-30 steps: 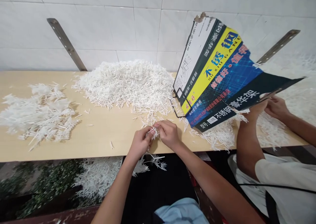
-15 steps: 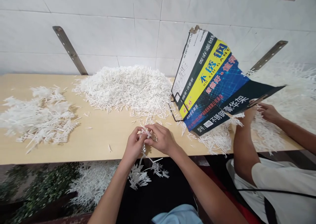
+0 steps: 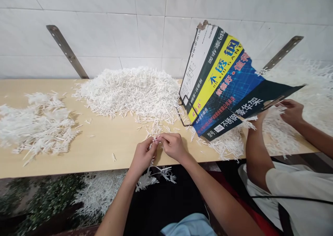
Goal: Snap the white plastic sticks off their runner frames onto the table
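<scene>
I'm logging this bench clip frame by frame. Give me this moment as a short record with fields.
left hand: pinching a small white plastic sprig at the table's near edge
right hand: pinching the same sprig from the other side
hanging below: white branch under the hands
table: wooden, against a tiled wall
piles: large white heap centre; looser one left
divider: printed cardboard box, tilted
co-worker: hand in white pieces, right

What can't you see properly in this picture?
- Head view: what the left hand and right hand pinch between their fingertips; the fingers cover it.
- The co-worker's hand: partly behind the printed cardboard.
- The white pile at left: cut off by the frame edge.
- Single white pieces: too small.
</scene>
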A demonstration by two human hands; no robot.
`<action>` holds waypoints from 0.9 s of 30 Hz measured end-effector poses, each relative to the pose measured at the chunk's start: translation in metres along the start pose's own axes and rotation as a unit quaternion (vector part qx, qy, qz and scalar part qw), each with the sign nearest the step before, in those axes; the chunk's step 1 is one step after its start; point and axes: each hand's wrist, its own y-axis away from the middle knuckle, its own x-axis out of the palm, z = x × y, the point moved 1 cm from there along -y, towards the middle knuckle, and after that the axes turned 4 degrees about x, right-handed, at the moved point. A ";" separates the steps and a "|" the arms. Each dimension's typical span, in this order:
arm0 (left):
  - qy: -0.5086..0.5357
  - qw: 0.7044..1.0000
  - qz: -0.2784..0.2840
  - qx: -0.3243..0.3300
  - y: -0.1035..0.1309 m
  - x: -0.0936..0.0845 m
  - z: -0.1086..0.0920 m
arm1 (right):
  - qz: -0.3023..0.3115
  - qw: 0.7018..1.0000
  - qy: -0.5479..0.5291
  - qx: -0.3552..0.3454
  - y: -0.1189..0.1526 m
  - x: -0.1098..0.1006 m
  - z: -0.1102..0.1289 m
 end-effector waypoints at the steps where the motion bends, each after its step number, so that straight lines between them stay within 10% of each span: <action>1: -0.023 1.000 0.001 0.009 0.000 0.000 0.000 | -0.018 1.000 0.013 0.004 0.001 -0.001 0.001; 14: 0.043 0.997 0.063 -0.010 -0.004 0.001 -0.003 | -0.108 0.991 0.016 0.082 0.004 -0.004 0.009; 19: 0.054 0.998 0.019 -0.024 0.006 -0.004 -0.002 | -0.231 0.954 -0.045 0.185 -0.005 -0.015 -0.010; 27: 0.069 0.996 -0.048 -0.033 0.000 0.002 -0.005 | -0.081 0.995 0.051 0.037 -0.015 -0.012 0.005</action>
